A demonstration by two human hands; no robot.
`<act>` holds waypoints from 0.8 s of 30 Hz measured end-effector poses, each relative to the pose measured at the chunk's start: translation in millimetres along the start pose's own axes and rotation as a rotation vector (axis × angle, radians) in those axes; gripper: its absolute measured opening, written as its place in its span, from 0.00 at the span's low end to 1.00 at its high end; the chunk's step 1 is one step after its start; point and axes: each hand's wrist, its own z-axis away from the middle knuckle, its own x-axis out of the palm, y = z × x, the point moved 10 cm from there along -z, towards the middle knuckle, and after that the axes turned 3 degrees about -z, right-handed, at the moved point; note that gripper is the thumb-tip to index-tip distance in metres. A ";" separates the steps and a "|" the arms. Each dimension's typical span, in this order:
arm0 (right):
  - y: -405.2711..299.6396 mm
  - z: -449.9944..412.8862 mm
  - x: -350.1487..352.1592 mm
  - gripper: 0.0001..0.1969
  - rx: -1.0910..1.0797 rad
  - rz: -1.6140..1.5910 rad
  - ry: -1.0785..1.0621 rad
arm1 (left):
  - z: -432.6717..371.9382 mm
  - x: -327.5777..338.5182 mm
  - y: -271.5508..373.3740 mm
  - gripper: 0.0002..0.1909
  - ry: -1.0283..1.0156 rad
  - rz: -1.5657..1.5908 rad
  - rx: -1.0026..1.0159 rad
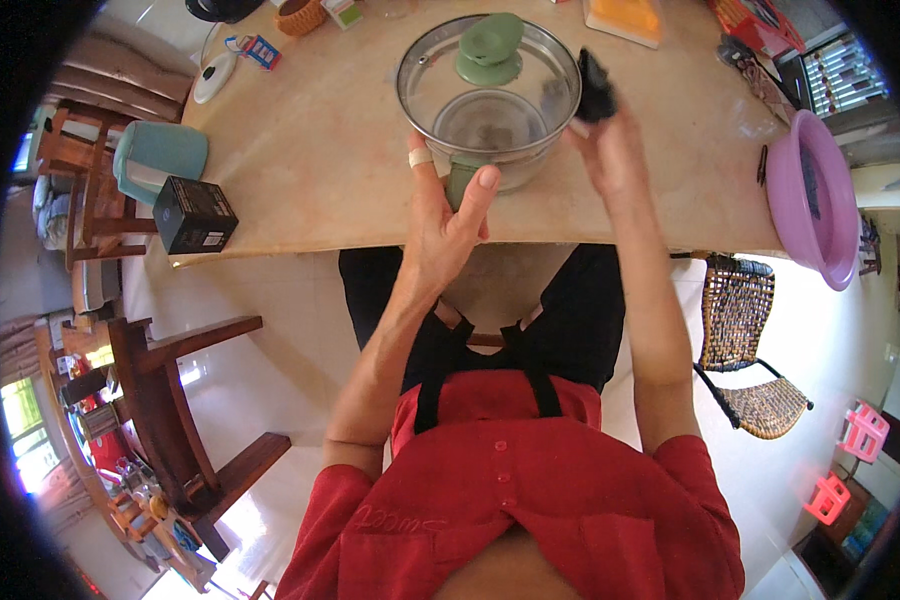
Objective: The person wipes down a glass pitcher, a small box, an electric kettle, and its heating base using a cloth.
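Observation:
A clear glass pot is at the table's near side, under a glass lid with a metal rim and a green knob. My left hand grips the pot's green side handle, thumb on top. A pale band wraps one finger of that hand. At the pot's right side, my right hand holds a blurred black item, perhaps a cloth or pad, against or close to the lid's rim. Its fingers are partly hidden behind this item.
A black box and a blue-green bin are at the left. On the table lie a white lid, a woven basket and an orange-topped box. A purple basin and wicker chair are right.

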 end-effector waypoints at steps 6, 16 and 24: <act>-44.1 -47.3 58.6 0.19 0.080 -0.223 -0.349 | -12.0 -27.3 -9.1 0.47 0.007 -0.051 -0.070; 38.7 -58.9 33.5 0.22 0.086 -0.402 -0.634 | -10.2 -34.3 -6.8 0.49 0.094 -0.122 -0.098; 59.2 -18.4 -0.9 0.15 0.087 0.175 -0.214 | -5.3 -35.9 -8.0 0.50 0.120 -0.129 -0.147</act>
